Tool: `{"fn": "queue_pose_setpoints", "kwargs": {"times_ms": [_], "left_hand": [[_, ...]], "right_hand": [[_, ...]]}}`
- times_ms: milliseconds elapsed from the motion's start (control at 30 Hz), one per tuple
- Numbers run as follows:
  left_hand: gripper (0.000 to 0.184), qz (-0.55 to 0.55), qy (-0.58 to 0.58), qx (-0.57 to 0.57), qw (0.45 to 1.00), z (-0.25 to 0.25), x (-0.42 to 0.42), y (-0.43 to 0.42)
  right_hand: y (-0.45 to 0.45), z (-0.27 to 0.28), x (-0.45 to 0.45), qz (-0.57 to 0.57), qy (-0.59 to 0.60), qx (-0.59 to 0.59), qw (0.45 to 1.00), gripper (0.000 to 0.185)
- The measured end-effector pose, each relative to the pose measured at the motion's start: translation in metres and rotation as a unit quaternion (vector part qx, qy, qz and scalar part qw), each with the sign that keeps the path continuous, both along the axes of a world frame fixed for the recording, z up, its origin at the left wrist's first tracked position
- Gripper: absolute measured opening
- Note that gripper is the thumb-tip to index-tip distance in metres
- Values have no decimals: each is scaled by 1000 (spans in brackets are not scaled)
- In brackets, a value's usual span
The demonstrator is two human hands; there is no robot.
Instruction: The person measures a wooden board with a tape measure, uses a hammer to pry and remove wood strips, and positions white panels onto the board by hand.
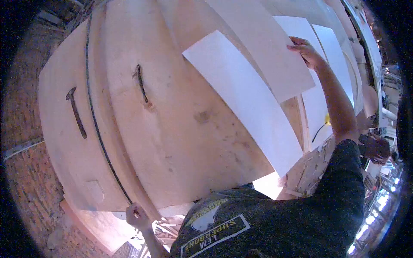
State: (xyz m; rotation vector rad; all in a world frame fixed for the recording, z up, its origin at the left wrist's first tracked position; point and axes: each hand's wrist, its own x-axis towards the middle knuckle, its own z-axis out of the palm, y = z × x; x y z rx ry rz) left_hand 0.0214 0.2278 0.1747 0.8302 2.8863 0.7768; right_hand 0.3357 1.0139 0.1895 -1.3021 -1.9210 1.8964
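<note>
workbench [185, 129] top: we read it as pale wood, matt, mostly smooth, blotched with dark stains. on the workbench, a long white panel [249, 103], smooth-faced and even. also over the workbench, a beige sheet [266, 47], smooth, matt; board or veneer, we cannot tell. at the workbench's left part, a hammer [77, 112], dull, dark, rusty-looking. beyond the workbench's left edge, we note brickwork [26, 180], rough, matt. at its near edge, a shirt [275, 219], matt dark cloth, printed.

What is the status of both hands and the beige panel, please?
Right hand at edge of beige panel. Left hand at near end of dark strip. Hammer lies well clear.
</note>
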Motion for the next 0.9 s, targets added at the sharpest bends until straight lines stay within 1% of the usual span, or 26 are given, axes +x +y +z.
{"fn": "queue_pose_setpoints", "kwargs": {"times_ms": [33,100,133,233,267,300,367,467,500,533,567,600,633,667,700,767,800,867,900], "left_hand": [[5,-14,-9,26,1000,2,20,10],[10,-107,-31,29,993,-1,41,25],[11,-107,-67,26,992,2,53,36],[15,-117,-159,10,980,13,82,61],[16,-128,-183,5,975,15,90,68],[17,-139,-206,2,969,15,96,76],[19,-177,-257,-15,950,20,110,93],[19,-205,-308,-41,928,26,133,122],[19,-204,-338,-51,917,21,139,126],[19,-201,-367,-59,906,14,144,128],[19,-196,-393,-65,896,8,150,132],[18,-203,-424,-80,879,10,155,144],[22,-201,-476,-106,850,6,160,155],[25,-197,-527,-132,816,0,165,164],[29,-193,-577,-155,778,-7,170,172],[36,-212,-639,-127,728,-30,183,189],[39,-222,-669,-111,700,-41,194,196],[44,-229,-677,-64,697,-55,211,211],[47,-237,-679,-42,693,-63,218,220]], "right_hand": [[11,-8,17,-2,-37,11,999,61],[40,-34,49,-21,-94,115,989,60],[50,-42,57,-27,-121,165,978,60],[63,-49,83,-53,-149,251,955,60],[74,-47,93,-56,-140,203,967,60],[81,-45,102,-61,-114,203,971,60],[112,-48,127,-55,-129,186,973,60],[125,-43,161,-42,-220,317,922,54],[119,-45,163,-18,-266,449,853,52],[104,-46,164,8,-304,572,762,50],[87,-47,164,31,-330,682,652,49],[45,-47,151,26,-295,643,707,49],[-11,-54,137,24,-258,598,758,50],[-61,-77,134,18,-232,524,819,49],[-114,-86,138,58,-232,522,818,56],[-222,-102,145,137,-229,515,814,71],[-262,-73,138,127,-264,429,854,79],[-312,-91,169,67,-314,452,832,82],[-329,-99,182,31,-342,434,833,83]]}}
